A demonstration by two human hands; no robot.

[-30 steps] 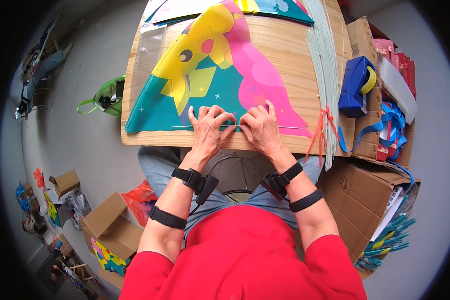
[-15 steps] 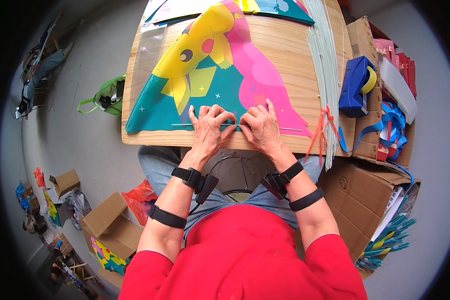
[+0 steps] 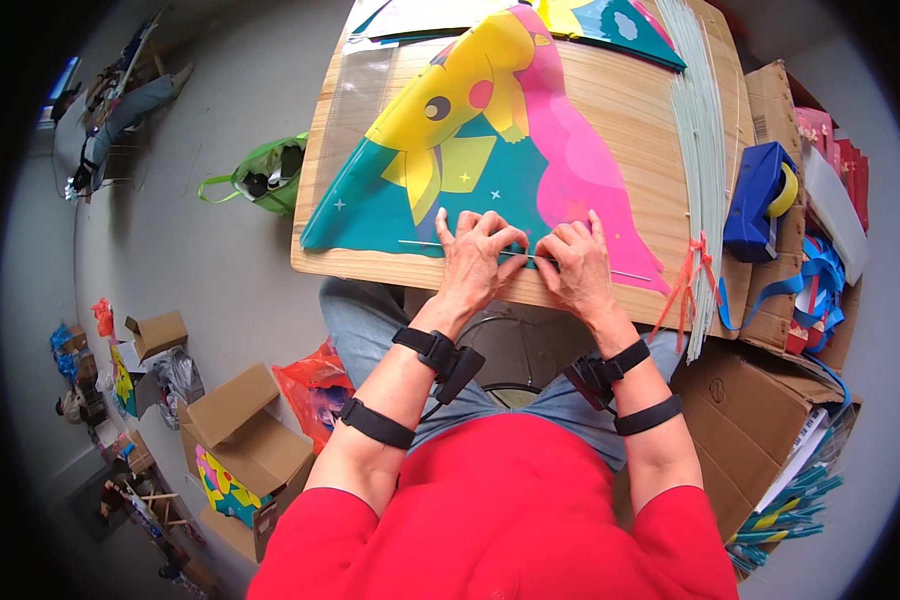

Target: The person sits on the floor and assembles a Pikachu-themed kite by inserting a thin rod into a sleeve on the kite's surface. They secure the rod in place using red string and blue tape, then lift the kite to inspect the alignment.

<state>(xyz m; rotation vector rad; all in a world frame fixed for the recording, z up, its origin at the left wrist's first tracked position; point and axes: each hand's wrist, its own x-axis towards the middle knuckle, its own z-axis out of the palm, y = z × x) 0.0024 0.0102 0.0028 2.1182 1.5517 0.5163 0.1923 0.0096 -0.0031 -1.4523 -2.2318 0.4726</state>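
Note:
A triangular kite sail (image 3: 580, 140) in teal, pink and yellow, printed with a cartoon animal, lies flat on the wooden table (image 3: 640, 95). Along its near edge runs a thin white rod (image 3: 425, 243), showing on both sides of my hands. My left hand (image 3: 478, 262) pinches the rod near its middle, thumb against fingertips. Close beside it, my right hand (image 3: 578, 268) pinches the same stretch with its index finger raised. The fingertips of both hands almost meet, and they hide the sail's edge there.
A bundle of pale thin rods (image 3: 695, 150), bound with red ribbon (image 3: 692, 285), lies along the table's right side. Past it stands a blue tape dispenser (image 3: 755, 210). A cardboard box (image 3: 750, 425) is at right; another open box (image 3: 250, 420) and a green bag (image 3: 270, 175) are at left.
The whole scene has shifted rightward and tilted slightly in the picture as my head turned. Both hands keep their pinch on the rod at about the same spot.

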